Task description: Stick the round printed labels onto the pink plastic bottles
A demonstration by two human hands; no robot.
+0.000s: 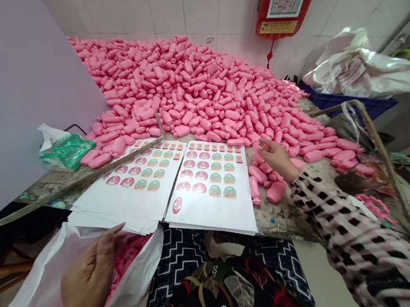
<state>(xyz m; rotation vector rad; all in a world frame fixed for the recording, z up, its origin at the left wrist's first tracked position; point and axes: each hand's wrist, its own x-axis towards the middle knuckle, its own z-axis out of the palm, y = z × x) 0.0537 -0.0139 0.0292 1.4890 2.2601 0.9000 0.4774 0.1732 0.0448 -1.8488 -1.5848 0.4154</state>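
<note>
At the lower left, my left hand (89,275) reaches over the mouth of a white bag (138,285), its visible fingers stretched out. Pink pieces (126,259) lie inside the bag. Right of the paper sheets, my right hand (278,158) is closed in a pinch beside the pink bottle-shaped pieces (191,91). A tiny reddish thing shows at its fingertips, too small to name. Two stacks of sticker sheets, the left stack (96,199) and the right stack (229,214), lie in front of me with red, pink and green stickers.
A narrow wooden strip (83,178) crosses the left stack. A green tissue pack (67,151) sits at the left. Blue tray (349,99) with white plastic bags (360,66) stands at the right, near a bent frame bar (380,149). A red calendar (289,0) hangs on the wall.
</note>
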